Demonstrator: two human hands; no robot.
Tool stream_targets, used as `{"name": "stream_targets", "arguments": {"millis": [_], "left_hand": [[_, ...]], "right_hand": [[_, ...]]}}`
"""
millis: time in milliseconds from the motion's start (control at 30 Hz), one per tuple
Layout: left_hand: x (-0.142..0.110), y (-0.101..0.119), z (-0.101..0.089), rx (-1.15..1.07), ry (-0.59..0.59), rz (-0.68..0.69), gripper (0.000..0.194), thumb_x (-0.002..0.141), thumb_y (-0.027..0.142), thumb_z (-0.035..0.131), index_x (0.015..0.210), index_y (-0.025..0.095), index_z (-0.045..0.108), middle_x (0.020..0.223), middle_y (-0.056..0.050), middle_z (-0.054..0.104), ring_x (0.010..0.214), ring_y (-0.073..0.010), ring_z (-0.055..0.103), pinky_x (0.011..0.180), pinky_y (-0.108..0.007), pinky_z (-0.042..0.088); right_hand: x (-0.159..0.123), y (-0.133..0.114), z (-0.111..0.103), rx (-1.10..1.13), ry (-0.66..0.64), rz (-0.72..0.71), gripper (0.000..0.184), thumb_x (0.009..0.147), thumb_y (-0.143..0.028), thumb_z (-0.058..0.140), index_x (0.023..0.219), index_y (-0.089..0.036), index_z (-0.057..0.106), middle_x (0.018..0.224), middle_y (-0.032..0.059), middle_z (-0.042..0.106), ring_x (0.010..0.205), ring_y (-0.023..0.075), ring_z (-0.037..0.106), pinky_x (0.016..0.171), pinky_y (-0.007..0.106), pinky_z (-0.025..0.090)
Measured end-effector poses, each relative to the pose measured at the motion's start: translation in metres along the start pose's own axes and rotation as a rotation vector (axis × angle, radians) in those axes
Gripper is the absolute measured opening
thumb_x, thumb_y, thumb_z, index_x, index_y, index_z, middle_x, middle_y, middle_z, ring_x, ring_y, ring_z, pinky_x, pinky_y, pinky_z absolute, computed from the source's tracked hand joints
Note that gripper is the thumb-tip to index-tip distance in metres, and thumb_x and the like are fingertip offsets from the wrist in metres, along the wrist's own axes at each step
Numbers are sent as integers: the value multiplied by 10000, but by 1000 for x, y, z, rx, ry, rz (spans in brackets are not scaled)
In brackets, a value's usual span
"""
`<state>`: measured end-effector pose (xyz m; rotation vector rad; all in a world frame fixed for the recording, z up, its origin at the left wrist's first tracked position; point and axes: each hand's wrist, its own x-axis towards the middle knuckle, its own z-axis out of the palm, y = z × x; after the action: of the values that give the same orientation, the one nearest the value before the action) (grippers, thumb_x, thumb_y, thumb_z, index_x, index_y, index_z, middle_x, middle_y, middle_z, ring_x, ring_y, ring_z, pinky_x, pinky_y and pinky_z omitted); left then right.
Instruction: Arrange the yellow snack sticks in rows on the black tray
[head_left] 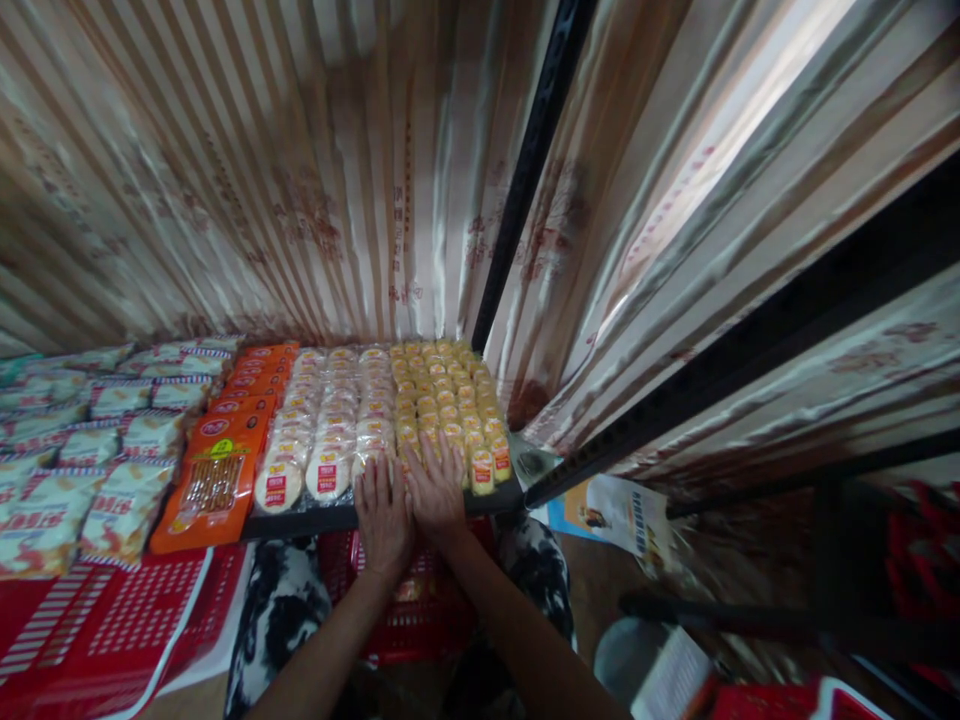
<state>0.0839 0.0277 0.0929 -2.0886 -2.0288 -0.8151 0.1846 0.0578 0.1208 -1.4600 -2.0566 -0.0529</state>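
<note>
My left hand [384, 515] lies at the shelf's front edge, fingers stretched forward against the front of a row of round white wrapped snacks [328, 475]. Beside it, my right hand [437, 492] rests with fingers extended over the front of the small yellow wrapped snacks [481, 468]. Both hands are open, nearly touching each other, and cover the front packs under them. The white snacks stand in several columns running back to the curtain, with the yellow ones packed to their right. All sit on a black shelf [304, 522].
Orange snack packets [214, 460] and white snack bags [127, 510] line the shelf's left side. Red baskets [142, 620] stand below. Black slotted posts [536, 160] rise at the back and right, before a pleated curtain [337, 180]. A printed bag [619, 515] lies right.
</note>
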Motion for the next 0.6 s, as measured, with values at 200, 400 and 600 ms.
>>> {"name": "stream_targets", "arguments": {"millis": [200, 400, 600], "left_hand": [[-1, -1, 5, 51, 39, 14, 449, 870, 248, 388, 1294, 108, 438, 1410, -161, 372, 1381, -262, 125, 1093, -515, 216], [0, 0, 3, 121, 114, 66, 431, 871, 261, 418, 1273, 112, 463, 1392, -181, 390, 1382, -267, 115, 1066, -510, 271], [3, 4, 1, 129, 147, 70, 456, 859, 254, 448, 1299, 135, 437, 1389, -178, 395, 1380, -273, 125, 1061, -519, 273]], "right_hand": [[-3, 5, 7, 20, 47, 0, 464, 869, -209, 370, 1327, -150, 420, 1403, 120, 394, 1346, 271, 215, 1065, 513, 211], [-7, 10, 12, 104, 125, -15, 473, 877, -188, 293, 1333, -92, 376, 1356, 135, 443, 1315, 239, 277, 1059, 504, 233], [-7, 13, 13, 120, 137, -36, 516, 876, -248, 288, 1366, -90, 323, 1363, 151, 432, 1314, 251, 282, 1052, 508, 242]]}}
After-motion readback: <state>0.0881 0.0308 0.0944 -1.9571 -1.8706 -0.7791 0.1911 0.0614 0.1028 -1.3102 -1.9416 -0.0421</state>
